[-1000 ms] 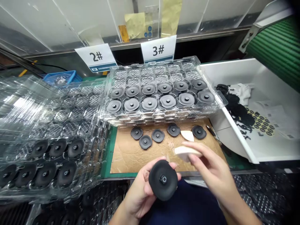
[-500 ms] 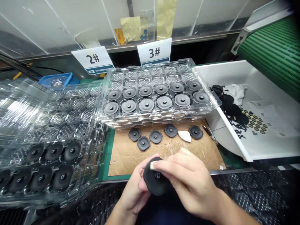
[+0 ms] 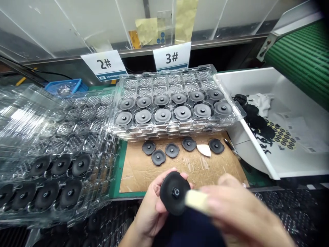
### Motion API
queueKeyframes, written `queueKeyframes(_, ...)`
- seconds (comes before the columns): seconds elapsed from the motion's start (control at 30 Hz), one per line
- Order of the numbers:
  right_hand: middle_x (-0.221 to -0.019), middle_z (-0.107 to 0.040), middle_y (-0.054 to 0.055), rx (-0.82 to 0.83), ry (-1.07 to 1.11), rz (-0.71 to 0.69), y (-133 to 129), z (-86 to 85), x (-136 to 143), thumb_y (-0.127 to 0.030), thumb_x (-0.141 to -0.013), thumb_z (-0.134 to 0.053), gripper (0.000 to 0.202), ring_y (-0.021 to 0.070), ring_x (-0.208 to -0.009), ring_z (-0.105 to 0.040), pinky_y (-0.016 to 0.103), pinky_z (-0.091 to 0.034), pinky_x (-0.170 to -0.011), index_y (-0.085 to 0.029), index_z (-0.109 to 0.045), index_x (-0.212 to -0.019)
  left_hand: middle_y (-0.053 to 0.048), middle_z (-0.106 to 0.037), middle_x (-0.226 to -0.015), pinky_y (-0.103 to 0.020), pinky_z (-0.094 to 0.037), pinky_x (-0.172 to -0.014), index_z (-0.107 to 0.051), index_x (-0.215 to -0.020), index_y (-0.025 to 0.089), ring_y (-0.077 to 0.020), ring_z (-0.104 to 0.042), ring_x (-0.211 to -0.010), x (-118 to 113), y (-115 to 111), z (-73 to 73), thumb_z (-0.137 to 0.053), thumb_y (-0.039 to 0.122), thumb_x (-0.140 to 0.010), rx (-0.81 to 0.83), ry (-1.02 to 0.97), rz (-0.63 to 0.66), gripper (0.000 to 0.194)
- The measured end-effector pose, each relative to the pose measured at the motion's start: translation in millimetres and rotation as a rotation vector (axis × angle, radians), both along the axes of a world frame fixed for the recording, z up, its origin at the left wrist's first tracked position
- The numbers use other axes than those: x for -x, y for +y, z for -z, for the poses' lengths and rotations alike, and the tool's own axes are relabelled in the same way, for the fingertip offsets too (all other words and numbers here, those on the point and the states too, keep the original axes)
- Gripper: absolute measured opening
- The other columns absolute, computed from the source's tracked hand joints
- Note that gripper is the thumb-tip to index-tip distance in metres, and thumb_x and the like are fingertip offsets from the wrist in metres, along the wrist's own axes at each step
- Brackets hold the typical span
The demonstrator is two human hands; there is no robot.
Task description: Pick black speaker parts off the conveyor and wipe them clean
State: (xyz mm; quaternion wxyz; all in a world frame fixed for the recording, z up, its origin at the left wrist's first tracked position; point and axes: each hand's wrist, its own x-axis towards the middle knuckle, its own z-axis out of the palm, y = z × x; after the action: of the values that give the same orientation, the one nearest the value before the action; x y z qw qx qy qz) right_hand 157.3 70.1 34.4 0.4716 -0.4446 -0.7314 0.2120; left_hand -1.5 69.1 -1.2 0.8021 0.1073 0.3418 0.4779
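Observation:
A round black disc [image 3: 171, 197] with a small raised hub is held upright in my left hand [image 3: 151, 206], fingers closed round its rim. My right hand [image 3: 236, 206], blurred by motion, pinches a pale yellowish piece [image 3: 196, 200] whose tip is at the right edge of the disc. Beyond the hands lies a cardboard sheet [image 3: 138, 175] with several black discs [image 3: 172, 150] and a white pointed piece [image 3: 204, 150] on it.
Behind the cardboard, a stacked clear tray [image 3: 164, 127] holds two rows of black discs. More clear trays [image 3: 102, 171] stand at the left. A white bin [image 3: 259, 147] with black parts and stickers is at the right, below a green ribbed belt [image 3: 303, 58]. A pen [image 3: 231, 146] lies beside the cardboard.
My right hand has moved right, off the front of the disc, exposing the pale piece in its fingers. My left hand still holds the disc, whose face now shows more fully.

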Motion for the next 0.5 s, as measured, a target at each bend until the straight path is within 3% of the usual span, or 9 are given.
queueKeyframes(0.03, -0.091, -0.069, 0.003, -0.034, -0.039, -0.102, 4.0, -0.8, 2.6, -0.016, -0.087, -0.048, 0.027, 0.0166, -0.074, -0.064, 0.029, -0.049, -0.066, -0.023, -0.059, -0.111, -0.008, -0.07, -0.103, -0.03, -0.047, -0.084, -0.066, -0.099, 0.022, -0.023, -0.064, -0.094, 1.4, -0.7, 3.0, -0.081, 0.038, -0.042, 0.006, 0.02, -0.003, 0.061)
queueKeyframes(0.1, -0.087, -0.069, 0.003, 0.067, -0.142, -0.248, 11.7, -1.2, 4.4, -0.009, -0.084, -0.048, 0.028, 0.015, -0.071, -0.062, 0.028, -0.047, -0.063, -0.02, -0.061, -0.107, -0.009, -0.068, -0.107, -0.03, -0.046, -0.085, -0.066, -0.101, 0.021, -0.0238, -0.061, -0.099, 4.8, -1.9, 9.7, -0.082, 0.037, -0.04, 0.027, 0.058, -0.022, 0.065)
queueKeyframes(0.17, -0.084, -0.068, 0.002, 0.218, -0.213, -0.25, 16.9, -1.6, 3.9, -0.005, -0.082, -0.049, 0.03, 0.0141, -0.069, -0.061, 0.028, -0.045, -0.061, -0.02, -0.062, -0.104, -0.009, -0.067, -0.11, -0.028, -0.045, -0.086, -0.065, -0.102, 0.022, -0.0229, -0.06, -0.101, 7.0, -2.8, 14.8, -0.081, 0.039, -0.039, 0.026, 0.063, -0.052, 0.068)
queueKeyframes(0.33, -0.094, -0.068, 0.003, 0.177, 0.039, -0.209, 21.2, 0.6, 6.1, -0.006, -0.081, -0.051, 0.032, 0.0142, -0.08, -0.061, 0.027, -0.047, -0.072, -0.019, -0.061, -0.109, -0.007, -0.07, -0.102, -0.026, -0.045, -0.085, -0.065, -0.102, 0.023, -0.0215, -0.061, -0.097, 2.0, -0.4, 14.5, -0.081, 0.04, -0.039, -0.013, 0.052, -0.023, 0.067)
queueKeyframes(0.4, -0.094, -0.068, 0.002, 0.386, 0.134, -0.204, 21.3, 10.1, 2.8, -0.011, -0.083, -0.052, 0.025, 0.0146, -0.084, -0.062, 0.026, -0.047, -0.075, -0.021, -0.065, -0.102, -0.006, -0.069, -0.103, -0.024, -0.046, -0.083, -0.064, -0.104, 0.022, -0.02, -0.062, -0.095, 0.0, 1.7, 12.3, -0.081, 0.04, -0.041, 0.029, 0.077, -0.054, 0.068)
queueKeyframes(0.5, -0.092, -0.069, 0.003, 0.816, 0.377, -0.194, 15.0, 37.5, -10.2, -0.024, -0.083, -0.056, 0.016, 0.016, -0.081, -0.064, 0.023, -0.05, -0.068, -0.022, -0.068, -0.095, -0.006, -0.067, -0.109, -0.027, -0.047, -0.082, -0.064, -0.104, 0.023, -0.0224, -0.062, -0.095, 1.8, 4.1, 11.4, -0.081, 0.039, -0.042, 0.07, 0.066, -0.101, 0.066)
